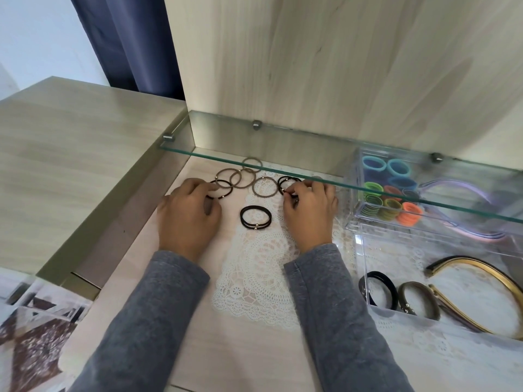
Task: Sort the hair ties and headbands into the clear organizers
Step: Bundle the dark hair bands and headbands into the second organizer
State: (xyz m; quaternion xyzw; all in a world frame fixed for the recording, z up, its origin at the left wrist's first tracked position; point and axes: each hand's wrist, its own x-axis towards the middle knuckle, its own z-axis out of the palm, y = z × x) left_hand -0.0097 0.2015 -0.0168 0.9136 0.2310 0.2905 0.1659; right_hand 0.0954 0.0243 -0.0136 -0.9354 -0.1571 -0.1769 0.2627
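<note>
- The left hand (186, 213) sits left of centre with its fingers curled down onto a single black hair tie (223, 190); thumb and forefinger appear to pinch its near-left edge, though the knuckles hide the contact itself
- The right hand (310, 213) sits right of centre, its fingertips (288, 193) bunched and pinching the near rim of a small bundle of black ties (287, 181), which lies just above them in the frame, right at the front edge of the glass shelf (283, 148)
- Between the hands, and touched by neither, a stacked set of black ties (255, 217) lies flat on the lace doily (254, 278); loose brown hair ties (240, 178) overlap in a cluster higher up
- Both clear organizers stand to the right: the compartmented hair-tie organizer (353, 216), holding coloured ties (376, 205), is just beside the right hand, and the headband organizer (362, 264), holding a gold headband (481, 267), fills the lower right
- The right hand is therefore the nearer one, and its bundle probably needs only a short carry rightward over the organizer wall
- The left hand's tie is well apart from the organizers, so it would likely have to pass over the stacked set and the right forearm
- The ties are flat rings with no long axis; headroom under the shelf looks low, so any lift should stay shallow
</note>
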